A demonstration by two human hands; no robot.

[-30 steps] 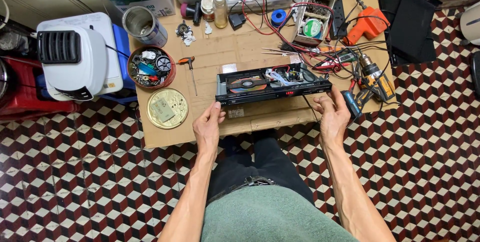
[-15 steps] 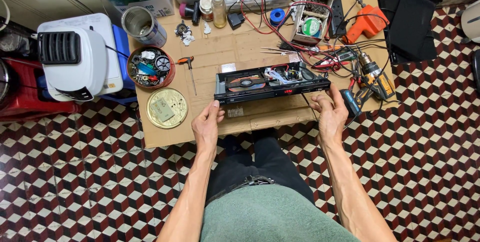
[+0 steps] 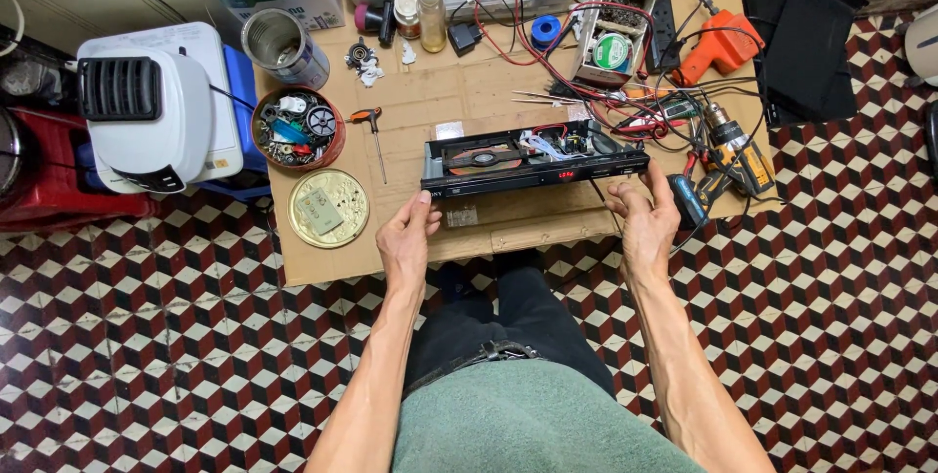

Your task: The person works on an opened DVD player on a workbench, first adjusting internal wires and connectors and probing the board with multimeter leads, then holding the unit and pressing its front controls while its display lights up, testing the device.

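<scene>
Item: left hand [image 3: 408,238], fingers loosely curled, fingertips touching the lower left front corner of the flat black rectangular disc player with its top cover off [image 3: 532,160]. It is not closed around the player; contact is at the corner only.

Item: right hand [image 3: 645,224], fingers spread and half open, thumb and fingertips at the player's right front corner. Whether they press or merely touch cannot be told.

Item: the player lies at 12 o'clock from both hands, on the brown cardboard sheet covering the low table [image 3: 430,107]. Its long axis runs 9 to 3 o'clock, right end tilted slightly away. Each hand is equally near its own end.

Surroundings: blue-handled tool [image 3: 689,201] just beside the right hand at 3 o'clock; round gold tin lid [image 3: 328,207] at 10 o'clock of the left hand; red-handled screwdriver [image 3: 374,141] at 11 o'clock.
</scene>
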